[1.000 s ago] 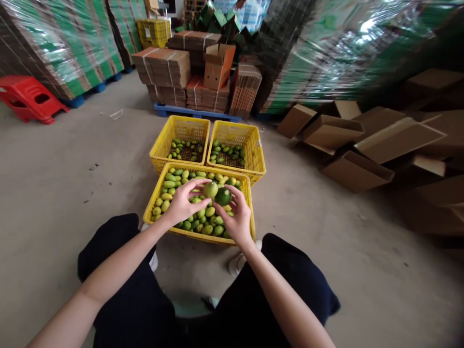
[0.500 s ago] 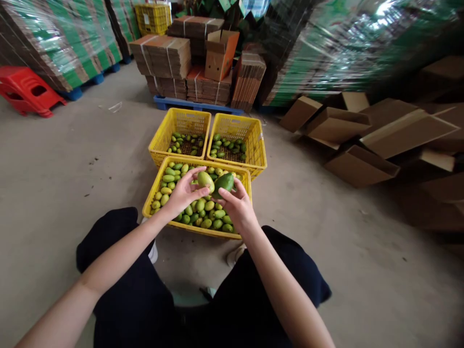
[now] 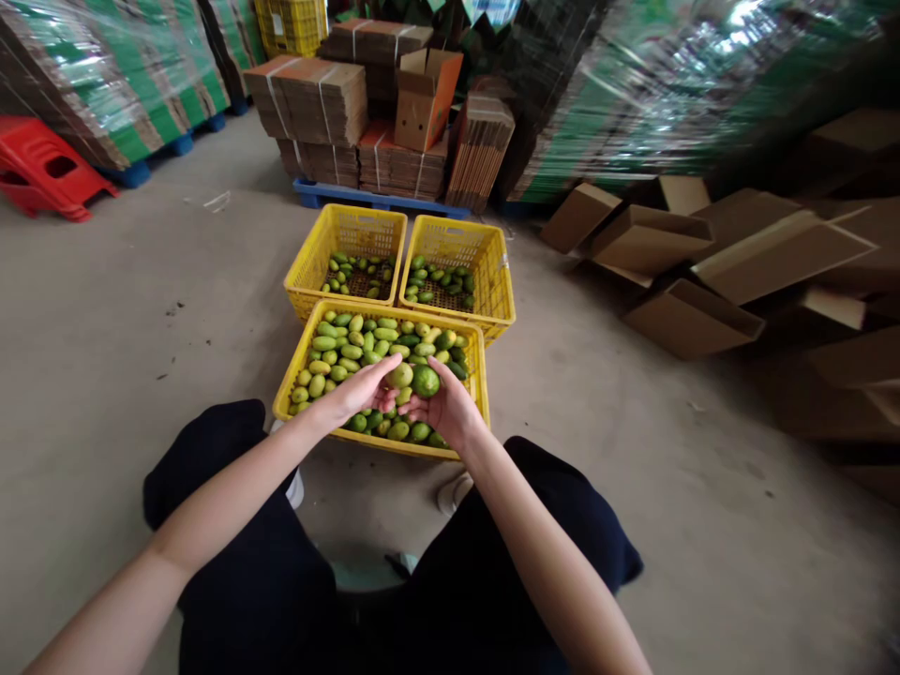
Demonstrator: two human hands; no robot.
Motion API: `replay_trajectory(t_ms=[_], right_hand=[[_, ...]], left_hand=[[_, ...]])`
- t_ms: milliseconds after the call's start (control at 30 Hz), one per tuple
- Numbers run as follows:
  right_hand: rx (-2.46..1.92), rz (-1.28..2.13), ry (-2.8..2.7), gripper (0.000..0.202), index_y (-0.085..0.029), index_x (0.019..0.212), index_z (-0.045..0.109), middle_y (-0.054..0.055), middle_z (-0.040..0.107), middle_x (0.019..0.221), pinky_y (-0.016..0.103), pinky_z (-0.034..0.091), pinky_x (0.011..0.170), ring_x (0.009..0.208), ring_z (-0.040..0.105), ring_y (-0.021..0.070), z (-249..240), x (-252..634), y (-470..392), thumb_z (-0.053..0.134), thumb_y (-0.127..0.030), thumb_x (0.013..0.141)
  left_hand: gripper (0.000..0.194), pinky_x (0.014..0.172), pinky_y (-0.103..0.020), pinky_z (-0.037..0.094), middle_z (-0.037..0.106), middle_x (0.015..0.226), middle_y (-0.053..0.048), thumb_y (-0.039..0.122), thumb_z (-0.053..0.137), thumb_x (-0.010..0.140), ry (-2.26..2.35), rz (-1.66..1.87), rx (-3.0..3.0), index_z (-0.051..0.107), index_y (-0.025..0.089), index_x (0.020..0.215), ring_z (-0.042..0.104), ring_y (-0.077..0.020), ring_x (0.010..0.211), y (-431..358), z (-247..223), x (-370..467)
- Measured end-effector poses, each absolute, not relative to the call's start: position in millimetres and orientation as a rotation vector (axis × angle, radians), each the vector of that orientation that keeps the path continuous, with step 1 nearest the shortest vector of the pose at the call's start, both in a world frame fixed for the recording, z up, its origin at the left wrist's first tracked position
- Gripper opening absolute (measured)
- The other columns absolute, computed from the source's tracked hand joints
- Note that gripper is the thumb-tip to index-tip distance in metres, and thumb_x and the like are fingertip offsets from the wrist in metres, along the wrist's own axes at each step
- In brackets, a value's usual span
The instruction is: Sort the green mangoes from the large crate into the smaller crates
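Between the person's cupped hands: one yellow-green fruit point(image 3: 400, 376) and one deeper green fruit point(image 3: 426, 381), newly turned end-on

Left hand point(image 3: 371, 385) loosely closed round the yellow-green fruit, right hand point(image 3: 448, 405) round the deeper green fruit, thumbs uppermost; pair held side by side above the front yellow crate point(image 3: 483, 384). A moment earlier their long sides showed; now rounded ends face up, suggesting fruit being rotated in the fingers, neither yet set down. Beneath: oval fruit point(image 3: 350, 352), yellow-green to dark green, kind uncertain. Beyond: rear left crate point(image 3: 302, 267) and rear right crate point(image 3: 501, 286), each thinly stocked with small green fruit. Farther: strapped flat cartons point(image 3: 309, 98) on blue pallet point(image 3: 380, 201)
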State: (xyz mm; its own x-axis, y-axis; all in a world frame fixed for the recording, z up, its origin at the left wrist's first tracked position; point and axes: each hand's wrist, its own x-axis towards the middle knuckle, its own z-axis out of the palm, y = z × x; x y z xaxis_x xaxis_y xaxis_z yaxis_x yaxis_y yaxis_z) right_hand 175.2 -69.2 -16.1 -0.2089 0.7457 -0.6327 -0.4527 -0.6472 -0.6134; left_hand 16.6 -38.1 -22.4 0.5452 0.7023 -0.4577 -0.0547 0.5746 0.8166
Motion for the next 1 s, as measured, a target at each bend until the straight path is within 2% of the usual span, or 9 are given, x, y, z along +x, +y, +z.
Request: replay_trajectory(t_ms=[167,300,333,400,500,600,667,800,1000], right_hand=[[-1.214,1.946,-0.344,0.038,-0.016,0.088,0.067,0.004,0.066,0.052,0.021,0.056,0.048,0.047,0.066,0.0157,-21,177,-67,0.039,-0.04,0.098],[-1.18,1.866,-0.39,0.02,-0.019,0.097,0.064,0.001,0.068,0.059,0.026,0.057,0.045,0.051,0.068,0.0182,-24,178,-65,0.055,-0.034,0.088],[-1.196,1.804,-0.439,0.021,-0.021,0.1,0.063,0.0,0.069,0.063,0.028,0.057,0.046,0.053,0.069,0.019,-25,178,-65,0.061,-0.032,0.083],[-1.25,1.597,-0.594,0.038,-0.023,0.109,0.06,-0.001,0.072,0.076,0.031,0.06,0.053,0.061,0.071,0.0201,-27,179,-66,0.073,-0.028,0.073],[-1.307,1.17,-0.895,0.061,-0.027,0.115,0.056,0.001,0.072,0.1,0.034,0.062,0.068,0.078,0.072,0.02,-29,181,-69,0.085,-0.028,0.062],[-1.304,0.924,-1.111,0.055,-0.027,0.108,0.056,0.004,0.069,0.11,0.035,0.06,0.077,0.09,0.069,0.0206,-29,180,-72,0.086,-0.031,0.062],[-1.28,0.87,-1.155,0.05,-0.027,0.105,0.051,0.005,0.069,0.113,0.036,0.059,0.08,0.094,0.069,0.0209,-28,179,-74,0.083,-0.03,0.066],[-1.251,0.82,-1.152,0.053,-0.029,0.107,0.042,0.007,0.069,0.121,0.038,0.058,0.084,0.099,0.068,0.0208,-25,177,-77,0.08,-0.025,0.07],[-1.218,0.837,-1.145,0.057,-0.03,0.113,0.046,0.006,0.069,0.119,0.04,0.058,0.087,0.099,0.068,0.0215,-26,177,-79,0.081,-0.023,0.068]], left_hand=[[0.034,0.061,-0.023,0.048,0.065,0.075,0.0,0.042,0.078,0.077,0.914,0.651,0.871,0.062,0.016,0.091,0.06,-0.0102,0.061,-43,-18,16],[0.044,0.076,-0.029,0.055,0.065,0.108,-0.006,0.029,0.079,0.076,0.947,0.788,0.961,0.063,0.02,0.115,0.067,-0.0135,0.079,-40,-28,14],[0.047,0.081,-0.031,0.055,0.063,0.116,-0.008,0.027,0.079,0.075,0.958,0.836,1.016,0.063,0.021,0.119,0.067,-0.0153,0.085,-39,-30,13],[0.047,0.089,-0.035,0.054,0.06,0.125,-0.01,0.025,0.078,0.075,0.958,0.932,1.172,0.064,0.021,0.12,0.066,-0.0191,0.096,-37,-32,12],[0.04,0.094,-0.036,0.054,0.06,0.124,-0.011,0.024,0.077,0.077,0.887,1.055,1.404,0.067,0.02,0.115,0.063,-0.022,0.105,-37,-29,12],[0.033,0.093,-0.034,0.055,0.059,0.12,-0.01,0.021,0.076,0.078,0.835,1.112,1.539,0.066,0.021,0.11,0.063,-0.0214,0.106,-41,-24,13],[0.031,0.092,-0.033,0.055,0.059,0.117,-0.009,0.02,0.075,0.078,0.828,1.132,1.594,0.065,0.021,0.108,0.063,-0.0209,0.106,-44,-23,14],[0.032,0.09,-0.033,0.055,0.059,0.113,-0.008,0.021,0.076,0.078,0.851,1.151,1.653,0.061,0.021,0.106,0.064,-0.0202,0.101,-44,-26,15],[0.03,0.09,-0.034,0.052,0.062,0.109,-0.009,0.02,0.077,0.077,0.877,1.185,1.721,0.062,0.021,0.103,0.062,-0.0219,0.104,-42,-24,13]])
